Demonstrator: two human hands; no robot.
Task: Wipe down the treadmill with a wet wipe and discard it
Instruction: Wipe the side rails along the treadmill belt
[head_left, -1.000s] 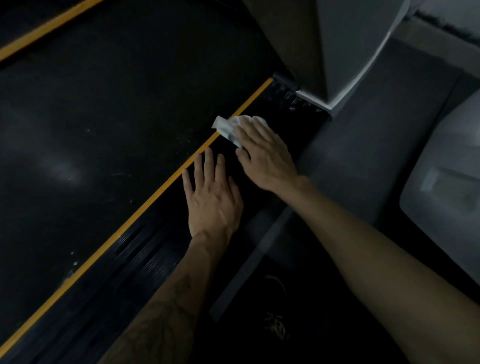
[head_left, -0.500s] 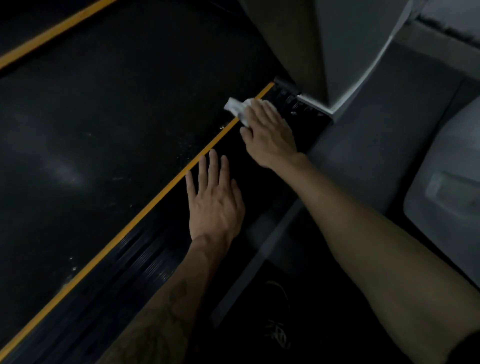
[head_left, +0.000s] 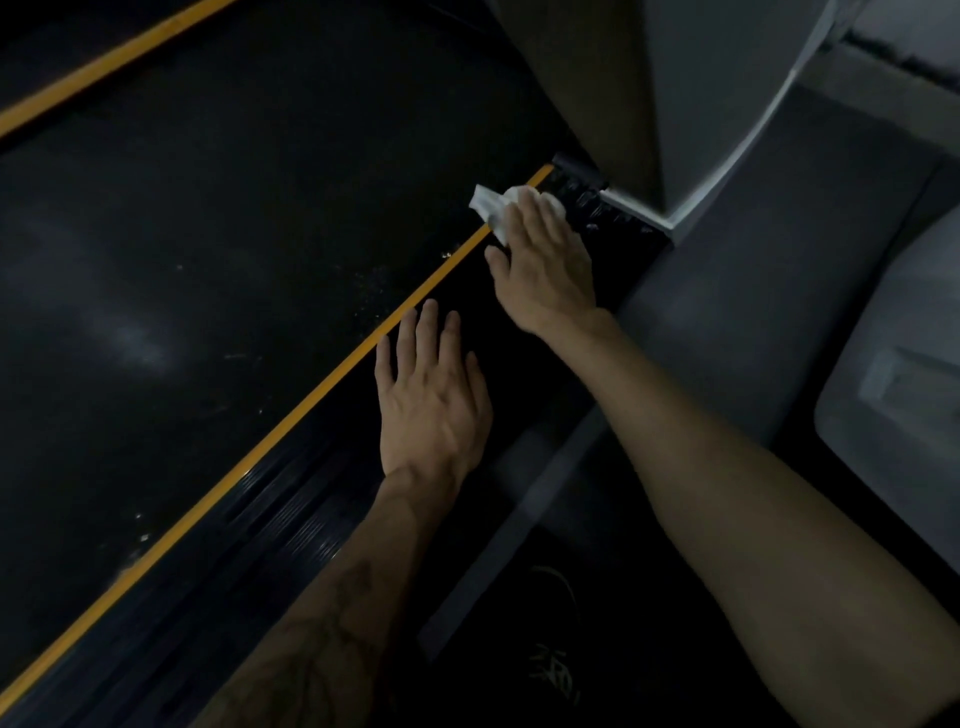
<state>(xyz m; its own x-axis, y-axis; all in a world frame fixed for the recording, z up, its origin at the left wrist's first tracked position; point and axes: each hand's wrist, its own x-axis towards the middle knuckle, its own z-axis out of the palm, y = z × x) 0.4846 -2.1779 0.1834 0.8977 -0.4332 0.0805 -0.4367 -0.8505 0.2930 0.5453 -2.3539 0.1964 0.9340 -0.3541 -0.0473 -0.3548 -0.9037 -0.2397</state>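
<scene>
The treadmill's black belt (head_left: 208, 260) fills the left of the view, edged by an orange stripe (head_left: 311, 400) and a ribbed black side rail (head_left: 291, 519). My right hand (head_left: 545, 265) presses a crumpled white wet wipe (head_left: 488, 205) flat onto the rail's far end, close to the grey upright's base (head_left: 691, 130). Most of the wipe is hidden under the fingers. My left hand (head_left: 431, 400) rests flat on the side rail, fingers straight, just behind the right hand.
A grey floor mat (head_left: 779, 270) lies right of the rail. A pale grey machine cover (head_left: 904, 389) sits at the right edge. A dark shoe (head_left: 556, 670) shows at the bottom. A second orange stripe (head_left: 104, 67) runs along the belt's far side.
My right hand has slid the wipe forward along the rail toward the upright's base. The left hand has stayed flat on the rail.
</scene>
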